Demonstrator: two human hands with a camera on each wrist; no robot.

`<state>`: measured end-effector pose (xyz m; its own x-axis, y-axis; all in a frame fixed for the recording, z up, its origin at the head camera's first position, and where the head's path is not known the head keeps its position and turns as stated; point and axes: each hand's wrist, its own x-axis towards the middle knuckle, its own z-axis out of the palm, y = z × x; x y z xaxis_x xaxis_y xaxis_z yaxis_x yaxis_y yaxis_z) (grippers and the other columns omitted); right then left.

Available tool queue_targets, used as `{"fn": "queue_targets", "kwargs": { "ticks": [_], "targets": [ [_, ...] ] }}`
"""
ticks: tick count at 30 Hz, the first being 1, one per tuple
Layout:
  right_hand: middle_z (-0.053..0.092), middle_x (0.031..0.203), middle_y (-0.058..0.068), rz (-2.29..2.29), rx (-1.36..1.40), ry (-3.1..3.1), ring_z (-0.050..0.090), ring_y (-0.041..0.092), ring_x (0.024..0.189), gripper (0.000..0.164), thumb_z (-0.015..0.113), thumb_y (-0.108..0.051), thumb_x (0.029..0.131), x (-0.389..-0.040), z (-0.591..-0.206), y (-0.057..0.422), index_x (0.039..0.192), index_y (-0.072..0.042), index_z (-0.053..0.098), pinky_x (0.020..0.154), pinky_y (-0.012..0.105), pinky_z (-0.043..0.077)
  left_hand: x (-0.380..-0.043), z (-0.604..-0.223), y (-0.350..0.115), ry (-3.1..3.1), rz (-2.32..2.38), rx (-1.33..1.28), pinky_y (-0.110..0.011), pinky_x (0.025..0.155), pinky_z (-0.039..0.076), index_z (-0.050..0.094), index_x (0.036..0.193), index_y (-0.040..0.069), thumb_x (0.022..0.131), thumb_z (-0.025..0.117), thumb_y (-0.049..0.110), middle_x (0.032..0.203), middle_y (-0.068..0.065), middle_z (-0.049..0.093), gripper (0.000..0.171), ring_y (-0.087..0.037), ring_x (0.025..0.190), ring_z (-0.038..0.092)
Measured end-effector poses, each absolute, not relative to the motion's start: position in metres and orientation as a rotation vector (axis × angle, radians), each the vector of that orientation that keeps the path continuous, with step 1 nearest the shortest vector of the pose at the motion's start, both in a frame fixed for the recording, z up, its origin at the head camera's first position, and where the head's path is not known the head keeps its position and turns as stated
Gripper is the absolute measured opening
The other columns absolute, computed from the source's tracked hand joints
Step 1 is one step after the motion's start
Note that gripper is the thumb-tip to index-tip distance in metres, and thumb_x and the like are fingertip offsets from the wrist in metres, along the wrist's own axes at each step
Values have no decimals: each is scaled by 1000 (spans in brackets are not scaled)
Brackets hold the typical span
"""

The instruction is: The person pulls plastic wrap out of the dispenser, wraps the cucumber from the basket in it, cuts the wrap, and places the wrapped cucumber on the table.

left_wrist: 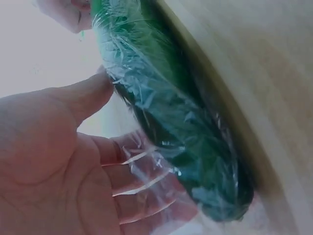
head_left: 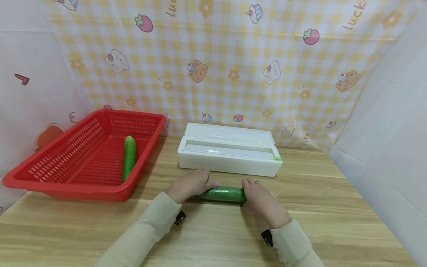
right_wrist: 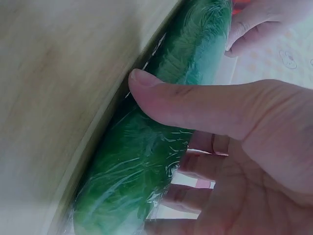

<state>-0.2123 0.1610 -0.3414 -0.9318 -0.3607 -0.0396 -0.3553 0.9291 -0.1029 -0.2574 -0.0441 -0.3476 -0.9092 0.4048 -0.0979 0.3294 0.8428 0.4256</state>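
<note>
A cucumber [head_left: 225, 194] wrapped in clear cling film lies crosswise on the table in the head view. My left hand [head_left: 195, 183] is at its left end. In the left wrist view the thumb touches the wrapped side, and the fairly straight fingers [left_wrist: 129, 200] lie along the same side with loose film over them. My right hand [head_left: 261, 200] holds the right part: its thumb [right_wrist: 161, 95] crosses over the cucumber while the other fingers lie along the far side. Behind the cucumber stands a white cling film dispenser [head_left: 227, 165], lid raised, with a green slider at its right end.
To the left is a red perforated basket [head_left: 133, 187], with one unwrapped cucumber [head_left: 129, 157] leaning inside it. A patterned cloth [head_left: 220, 92] hangs behind the wooden table [head_left: 333, 222], and pale cloth walls stand on both sides.
</note>
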Motion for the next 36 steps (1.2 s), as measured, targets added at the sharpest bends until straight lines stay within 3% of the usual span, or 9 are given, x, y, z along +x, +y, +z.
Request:
{"fn": "queue_targets", "kwargs": {
  "ticks": [4,8,14,19,23,30,36],
  "targets": [
    [52,98,14,-161,-557,3017,49,27,87,42,78,-6,71,-212,-339,162,101,3,49,81,42,47,-255,-342,-44,2926,540,659,-29,62,42,59,87,7,89,61,37,72,0,53,30,-14,66,47],
    [51,98,14,-196,-525,2997,47,26,87,38,77,-6,72,-213,-338,163,100,2,52,80,42,46,-252,-336,-37,2881,557,883,-29,73,46,61,96,11,90,60,33,88,1,58,23,-13,79,52],
    [46,96,14,-205,-497,2997,43,26,87,35,77,-8,73,-215,-337,163,99,3,57,78,41,46,-246,-338,-26,2817,455,1100,-27,83,47,59,108,16,83,67,36,105,2,58,33,-11,94,54],
    [44,96,15,-190,-500,2997,42,26,89,39,77,-11,74,-216,-337,163,106,4,61,79,40,46,-243,-342,-25,2862,414,1108,-27,81,47,59,106,15,80,73,27,101,2,57,31,-10,91,52],
    [49,100,16,-240,-523,2992,47,26,92,47,75,-10,76,-217,-338,165,114,6,52,83,41,45,-246,-347,-27,2865,449,1084,-28,79,46,62,104,14,84,69,24,99,1,59,24,-11,89,52],
    [50,89,8,-297,-510,3003,50,22,85,33,72,-7,79,-221,-340,168,95,-3,43,77,39,45,-250,-351,-27,2883,377,1063,-34,88,47,60,121,14,85,67,28,114,-4,61,39,-17,103,55],
    [54,96,11,-277,-506,3006,53,24,90,34,74,-6,76,-224,-343,172,98,-4,48,81,41,47,-251,-353,-27,2898,346,1015,-36,92,45,55,129,15,82,71,26,124,-7,54,50,-21,110,50]
  ]
}}
